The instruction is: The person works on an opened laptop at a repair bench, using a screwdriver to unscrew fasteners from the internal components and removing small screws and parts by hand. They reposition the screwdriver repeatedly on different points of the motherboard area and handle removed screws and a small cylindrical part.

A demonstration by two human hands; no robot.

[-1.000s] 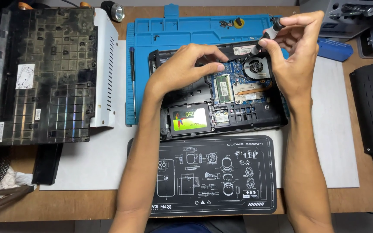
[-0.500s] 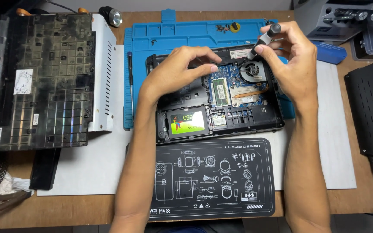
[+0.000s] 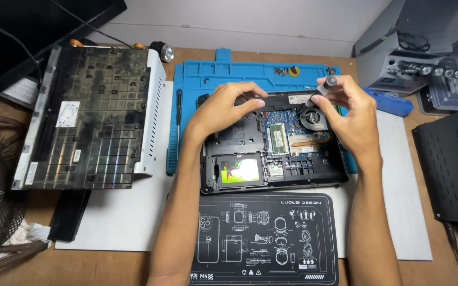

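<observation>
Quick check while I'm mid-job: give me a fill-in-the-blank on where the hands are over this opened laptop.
1. The left hand rests on the opened laptop, which lies on a ____ mat.
2. The right hand holds a small grey tool above the round ____.
3. A black screwdriver lies to the ____ of the laptop.

Missing words: blue; fan; left

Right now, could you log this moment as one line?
left hand: resting on open laptop | right hand: gripping screwdriver above fan
</observation>
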